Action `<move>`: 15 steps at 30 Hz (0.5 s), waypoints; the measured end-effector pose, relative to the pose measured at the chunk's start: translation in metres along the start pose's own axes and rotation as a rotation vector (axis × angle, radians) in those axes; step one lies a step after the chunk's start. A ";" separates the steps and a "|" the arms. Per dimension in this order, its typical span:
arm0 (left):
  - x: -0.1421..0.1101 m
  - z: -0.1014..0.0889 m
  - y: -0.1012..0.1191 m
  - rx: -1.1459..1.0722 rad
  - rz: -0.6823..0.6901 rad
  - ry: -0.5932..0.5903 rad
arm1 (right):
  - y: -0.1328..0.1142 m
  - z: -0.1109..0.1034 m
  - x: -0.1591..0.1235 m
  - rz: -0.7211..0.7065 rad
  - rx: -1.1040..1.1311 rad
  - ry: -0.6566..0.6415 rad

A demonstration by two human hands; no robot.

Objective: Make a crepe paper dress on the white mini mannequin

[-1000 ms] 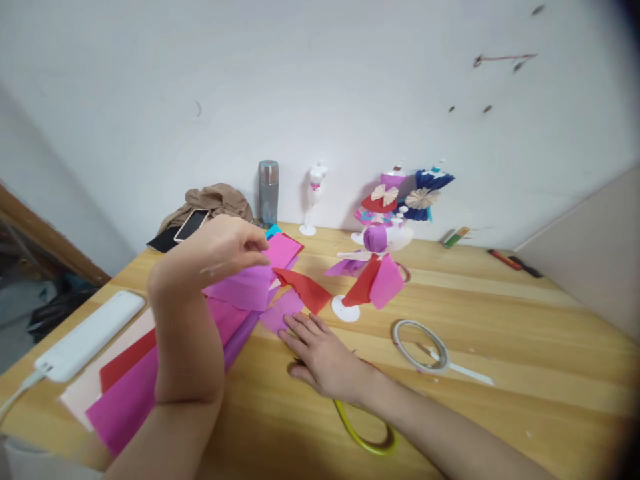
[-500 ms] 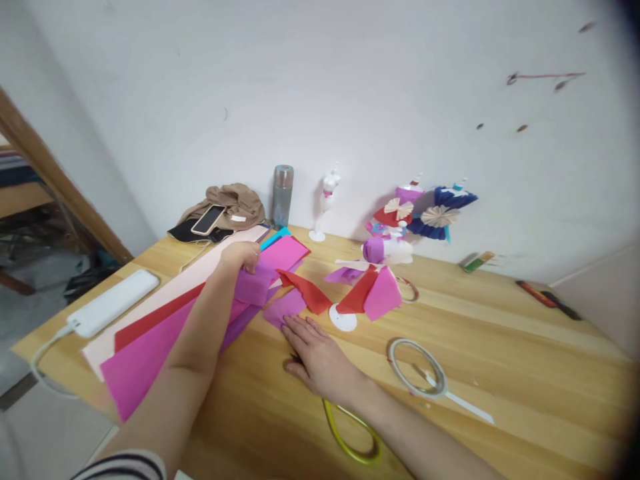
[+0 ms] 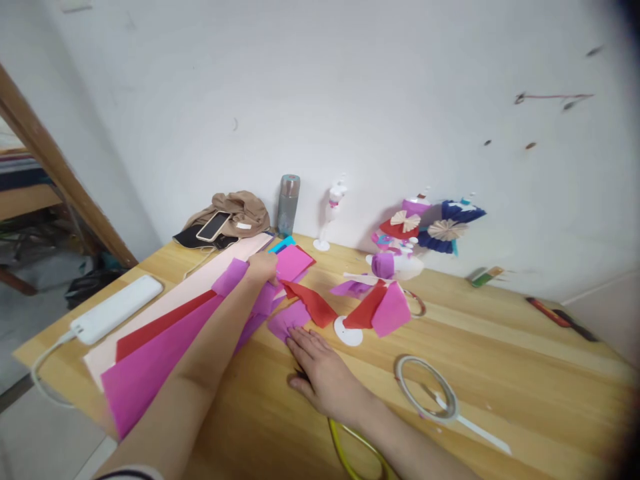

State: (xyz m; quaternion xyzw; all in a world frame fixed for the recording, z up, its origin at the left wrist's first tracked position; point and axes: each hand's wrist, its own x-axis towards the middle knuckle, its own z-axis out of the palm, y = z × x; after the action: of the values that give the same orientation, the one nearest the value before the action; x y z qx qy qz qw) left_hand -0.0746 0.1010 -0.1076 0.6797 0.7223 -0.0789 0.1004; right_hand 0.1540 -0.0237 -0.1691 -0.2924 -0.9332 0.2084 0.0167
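Note:
My left hand (image 3: 263, 268) reaches over the paper stack with its fingers curled down on a purple paper piece (image 3: 231, 275). That piece shows on both sides of my wrist. My right hand (image 3: 320, 367) lies flat, fingers stretched, its fingertips on a smaller purple paper piece (image 3: 289, 320). Below that hand a yellow loop handle (image 3: 343, 447) sticks out; the rest of the tool is hidden. A red paper piece (image 3: 313, 303) lies just beyond my right fingertips. To its right, a white figure (image 3: 405, 267) wrapped partly in purple leans over, with red and pink paper panels (image 3: 391, 310) hanging from it.
A roll of white tape (image 3: 425, 390) lies at the right. Along the wall stand a grey flask (image 3: 288, 207), a bare white mannequin (image 3: 334, 207) and dressed mannequins (image 3: 453, 227). On the left are a phone (image 3: 213, 227) on brown cloth and a white power strip (image 3: 120, 310).
My left hand has come down from the air onto the purple paper and moved slightly right, lifting its left part. My right hand stays in place. The view has turned left.

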 end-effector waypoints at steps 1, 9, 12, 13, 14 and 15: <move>0.001 0.000 0.001 0.010 -0.007 -0.005 | 0.000 0.000 0.000 -0.004 0.003 0.004; -0.004 0.002 0.012 0.061 -0.038 0.045 | 0.003 0.004 -0.001 -0.019 0.009 0.030; -0.009 0.003 0.020 0.064 -0.089 0.107 | 0.004 0.006 0.000 -0.026 0.003 0.044; -0.011 0.004 0.023 0.067 -0.105 0.132 | 0.004 0.007 0.000 -0.031 0.001 0.050; -0.013 0.004 0.026 0.069 -0.117 0.159 | 0.005 0.008 0.000 -0.038 0.000 0.055; -0.015 0.004 0.029 0.071 -0.123 0.187 | 0.005 0.008 0.000 -0.043 -0.002 0.059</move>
State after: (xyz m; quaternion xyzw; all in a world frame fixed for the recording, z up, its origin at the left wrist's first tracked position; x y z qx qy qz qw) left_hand -0.0442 0.0868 -0.1074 0.6416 0.7656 -0.0469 0.0036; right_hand 0.1552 -0.0229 -0.1781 -0.2781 -0.9386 0.1984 0.0483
